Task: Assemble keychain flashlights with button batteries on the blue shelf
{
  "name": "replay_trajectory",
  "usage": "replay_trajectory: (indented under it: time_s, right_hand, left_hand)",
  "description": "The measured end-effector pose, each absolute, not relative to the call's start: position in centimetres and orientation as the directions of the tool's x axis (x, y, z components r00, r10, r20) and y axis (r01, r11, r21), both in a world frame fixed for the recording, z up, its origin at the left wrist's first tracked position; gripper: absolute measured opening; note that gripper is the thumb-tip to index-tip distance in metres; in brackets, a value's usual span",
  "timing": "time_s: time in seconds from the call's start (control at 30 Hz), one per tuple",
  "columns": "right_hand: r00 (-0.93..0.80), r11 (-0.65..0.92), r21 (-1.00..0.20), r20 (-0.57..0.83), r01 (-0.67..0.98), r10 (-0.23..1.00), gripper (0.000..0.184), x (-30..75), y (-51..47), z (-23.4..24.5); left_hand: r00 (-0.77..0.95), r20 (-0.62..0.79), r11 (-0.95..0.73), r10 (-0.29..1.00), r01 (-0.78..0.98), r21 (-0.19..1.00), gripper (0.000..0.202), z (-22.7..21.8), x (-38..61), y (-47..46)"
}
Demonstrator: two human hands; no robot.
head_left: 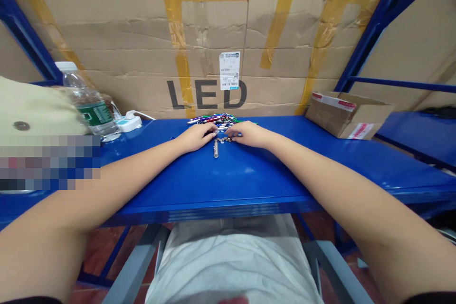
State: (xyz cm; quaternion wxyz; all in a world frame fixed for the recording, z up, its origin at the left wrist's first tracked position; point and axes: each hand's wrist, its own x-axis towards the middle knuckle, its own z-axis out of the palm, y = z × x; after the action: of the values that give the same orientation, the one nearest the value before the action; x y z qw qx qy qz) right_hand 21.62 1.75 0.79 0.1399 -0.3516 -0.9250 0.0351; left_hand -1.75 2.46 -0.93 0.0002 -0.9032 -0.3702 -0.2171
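Note:
My left hand (196, 137) rests at the middle of the blue table, thumb and forefinger drawn together around something small and silvery that I cannot make out. Opposite it, my right hand (248, 133) has its fingers curled down at several small round metal pieces (225, 140), which look like button cells. Whether one is pinched there is too small to see. A short silver metal cylinder (215, 148) lies just below my left fingertips, apart from both hands. Behind the hands is a pile of thin, shiny coloured metal tubes (213, 118), partly hidden by my fingers.
At the left stand a plastic bottle (94, 111) with a green label and a white device (128, 122) with a cable. Beside them is a person's light sleeve (39, 109). An open cardboard box (344, 116) sits at the right. A large taped carton (142, 52) walls the back.

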Motion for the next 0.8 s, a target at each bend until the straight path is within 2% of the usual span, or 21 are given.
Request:
replay_trajectory:
  time_s: [0.23, 0.37, 0.5, 0.63, 0.8]
  right_hand:
    - [-0.710, 0.759, -0.151, 0.274, 0.634, 0.648, 0.031, 21.4, 2.0, 0.5]
    - [-0.638, 0.706, -0.245, 0.307, 0.664, 0.706, 0.035, 21.4, 2.1, 0.2]
    - [-0.575, 0.737, -0.364, 0.465, 0.569, 0.673, 0.039, 21.1, 2.0, 0.1]
    - [-0.558, 0.811, -0.365, 0.593, 0.457, 0.581, 0.038, 20.5, 1.5, 0.5]
    - [-0.560, 0.856, -0.345, 0.651, 0.384, 0.513, 0.033, 20.1, 1.1, 0.6]
  left_hand:
    - [0.693, 0.396, -0.786, 0.602, 0.601, 0.143, 0.022, -1.0, -1.6, 2.4]
    - [0.690, 0.415, -0.792, 0.593, 0.592, 0.147, 0.022, -1.0, -1.7, 2.4]
    - [0.665, 0.439, -0.783, 0.604, 0.598, 0.171, 0.021, -1.0, -1.6, 2.2]
    - [0.626, 0.470, -0.776, 0.622, 0.574, 0.262, 0.022, -1.0, -1.2, 1.8]
    - [0.554, 0.479, -0.733, 0.680, 0.521, 0.438, 0.025, -1.3, -0.7, 1.7]
